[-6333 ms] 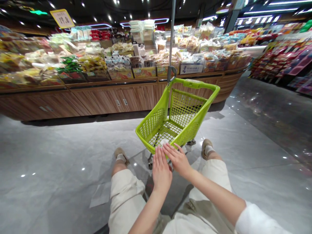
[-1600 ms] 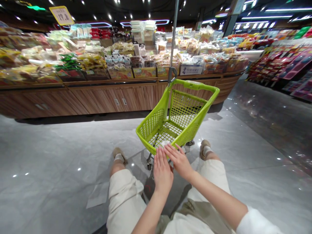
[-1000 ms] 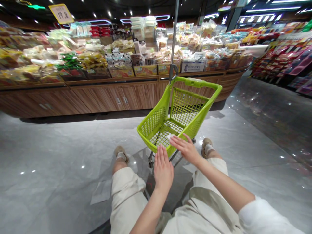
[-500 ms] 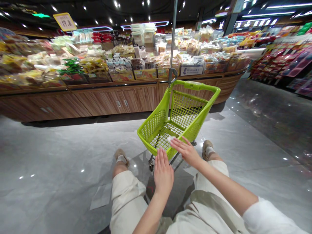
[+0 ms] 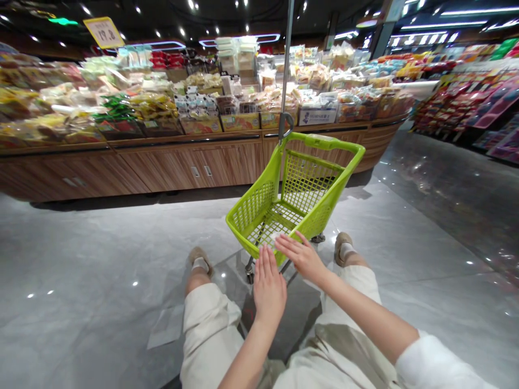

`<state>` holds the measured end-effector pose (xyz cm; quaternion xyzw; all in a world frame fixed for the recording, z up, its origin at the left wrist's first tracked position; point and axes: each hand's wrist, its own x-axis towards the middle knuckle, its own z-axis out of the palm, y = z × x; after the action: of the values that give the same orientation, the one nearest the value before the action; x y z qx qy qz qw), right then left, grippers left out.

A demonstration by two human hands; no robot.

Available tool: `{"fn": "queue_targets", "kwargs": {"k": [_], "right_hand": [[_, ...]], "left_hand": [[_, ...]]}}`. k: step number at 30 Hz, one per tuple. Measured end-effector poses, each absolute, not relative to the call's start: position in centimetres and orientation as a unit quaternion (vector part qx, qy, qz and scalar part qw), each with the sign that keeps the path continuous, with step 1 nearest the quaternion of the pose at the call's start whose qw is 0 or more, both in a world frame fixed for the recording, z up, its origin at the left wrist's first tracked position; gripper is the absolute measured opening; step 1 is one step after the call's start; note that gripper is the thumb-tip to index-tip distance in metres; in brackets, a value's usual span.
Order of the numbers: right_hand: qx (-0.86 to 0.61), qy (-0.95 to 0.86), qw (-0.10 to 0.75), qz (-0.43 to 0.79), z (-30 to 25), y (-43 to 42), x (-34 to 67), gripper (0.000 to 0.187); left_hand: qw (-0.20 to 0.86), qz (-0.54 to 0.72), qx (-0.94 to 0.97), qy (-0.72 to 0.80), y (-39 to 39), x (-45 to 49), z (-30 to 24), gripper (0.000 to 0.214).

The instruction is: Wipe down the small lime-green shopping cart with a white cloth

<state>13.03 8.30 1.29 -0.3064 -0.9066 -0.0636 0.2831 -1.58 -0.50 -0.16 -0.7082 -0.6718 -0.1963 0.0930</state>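
Note:
A lime-green plastic shopping cart (image 5: pixel 322 216) with lattice walls stands in front of me, tilted in my view. My left hand (image 5: pixel 268 286) lies with fingers straight and together, its tips at the cart's near rim. Whether it grips the rim is not visible; it looks laid flat there. Beside it, my right hand (image 5: pixel 300 259) reaches to the same rim with its fingers extended. Under its fingertips shows a small white piece, like a tissue (image 5: pixel 276 235), mostly covered by the fingers. The cart basket holds nothing else that I can see.
Behind the cart runs a wooden display counter (image 5: pixel 227 163) piled with packaged snacks (image 5: pixel 156 105). A grey pole (image 5: pixel 288 59) rises at the cart's back corner. A yellow-edged price sign (image 5: pixel 104 33) stands at left. Snack racks (image 5: pixel 450 105) line the right. My legs flank the cart.
My right hand has slid a little left and down along the near rim, bringing the white tissue closer to my left hand. My left hand stays almost in place.

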Motion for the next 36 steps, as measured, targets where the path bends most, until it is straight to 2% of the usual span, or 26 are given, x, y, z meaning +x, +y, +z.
{"fn": "queue_targets", "kwargs": {"k": [3,6,11,14,18,22,27,30,36], "right_hand": [[-0.383,-0.866,0.311,-0.083,2.0,12.3,16.2,0.078],[-0.446,-0.827,0.328,-0.099,2.0,12.8,16.4,0.079],[-0.335,-0.890,0.296,-0.087,0.9,6.9,11.4,0.067],[-0.294,-0.909,0.283,-0.083,1.0,6.9,12.1,0.068],[-0.373,-0.872,0.300,-0.105,2.0,12.4,17.4,0.080],[-0.459,-0.827,0.306,-0.106,2.3,13.4,18.0,0.081],[-0.374,-0.879,0.287,-0.073,0.9,6.7,11.8,0.078],[-0.331,-0.897,0.285,-0.067,1.1,7.0,12.6,0.077],[-0.476,-0.817,0.312,-0.093,2.7,13.7,18.1,0.080]], "left_hand": [[0.094,-0.200,-0.710,-0.668,-0.6,-1.7,0.2,0.084],[0.095,-0.206,-0.707,-0.670,-0.6,-1.2,0.2,0.084],[0.091,-0.201,-0.700,-0.679,-0.4,-0.7,-0.2,0.094],[0.093,-0.195,-0.706,-0.675,-0.5,-1.2,-0.2,0.093],[0.095,-0.204,-0.709,-0.668,-0.7,-1.6,0.2,0.085],[0.092,-0.223,-0.704,-0.668,-0.7,-1.0,0.2,0.086],[0.096,-0.216,-0.701,-0.673,-0.6,-0.7,0.0,0.090],[0.100,-0.208,-0.707,-0.668,-0.7,-1.3,0.0,0.090],[0.092,-0.219,-0.708,-0.665,-0.8,-1.2,0.4,0.084]]}}
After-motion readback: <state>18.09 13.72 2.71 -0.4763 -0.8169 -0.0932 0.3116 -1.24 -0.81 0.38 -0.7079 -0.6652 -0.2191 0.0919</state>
